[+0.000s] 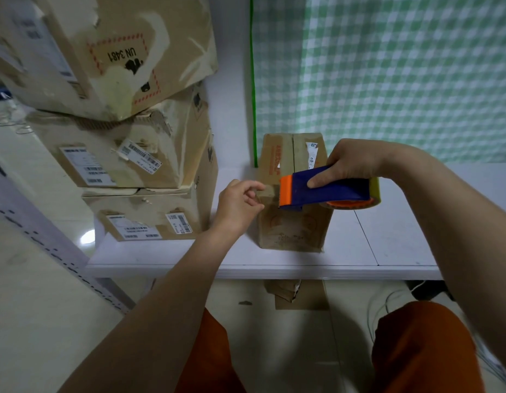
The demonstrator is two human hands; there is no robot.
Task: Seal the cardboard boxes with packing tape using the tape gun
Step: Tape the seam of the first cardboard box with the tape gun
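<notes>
A small brown cardboard box (291, 228) lies on the white table (387, 239) in front of me. My right hand (351, 163) grips a blue and orange tape gun (328, 191) that holds a roll of tape, hovering just over the box's near half with the orange cutter end pointing left. My left hand (240, 205) pinches the free end of the clear tape (270, 191) at the box's left top edge, right beside the cutter. The box's far half shows a seam and a white label.
A leaning stack of three worn cardboard boxes (132, 154) stands at the table's left, the top one marked UN 3481. A green checked curtain (402, 75) hangs behind. Flattened cardboard (300, 293) and white cables (387, 302) lie on the floor under the table's front edge.
</notes>
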